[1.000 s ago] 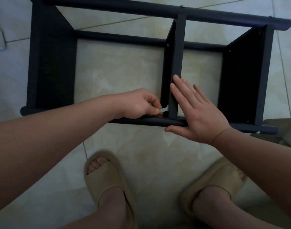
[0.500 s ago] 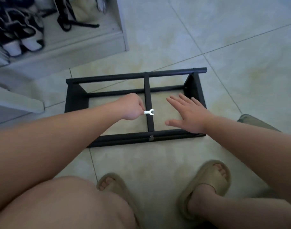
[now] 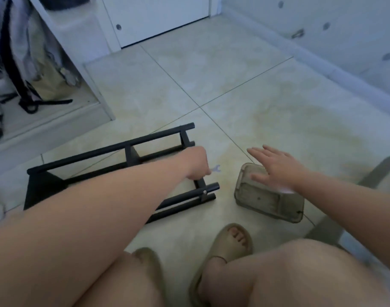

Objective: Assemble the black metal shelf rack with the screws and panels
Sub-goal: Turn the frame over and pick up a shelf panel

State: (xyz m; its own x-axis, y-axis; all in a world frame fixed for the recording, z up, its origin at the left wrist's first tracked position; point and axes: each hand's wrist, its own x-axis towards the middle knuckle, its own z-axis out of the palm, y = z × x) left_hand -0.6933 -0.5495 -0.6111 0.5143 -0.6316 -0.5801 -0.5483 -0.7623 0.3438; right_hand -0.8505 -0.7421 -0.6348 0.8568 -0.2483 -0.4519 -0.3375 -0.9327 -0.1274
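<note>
While the left hand (image 3: 197,162) is curled into a fist, its fingers pinch a small silver wrench (image 3: 216,168), whose open-ended head projects from the fist towards the right hand (image 3: 278,168).

The right hand is flat, palm down, with fingers straight and spread. It lies over the far end of a clear plastic container (image 3: 262,199). Whether it touches the container cannot be determined.

The black metal shelf rack (image 3: 43,187) lies on its side on the tiled floor (image 3: 211,85). It is under and to the left of the left hand, and the left forearm crosses over it. The rack's end nearest the right hand sits directly below the left fist, where a silver bolt (image 3: 204,192) shows on the near rail. The container stands just beside that end and apart from it.

Nearer the person than both hands, two beige slippers (image 3: 231,242) are worn on the feet, with bare knees in the foreground. Well beyond the left hand, a white cabinet (image 3: 83,41) stands open, holding bags and shoes that are blurred.
</note>
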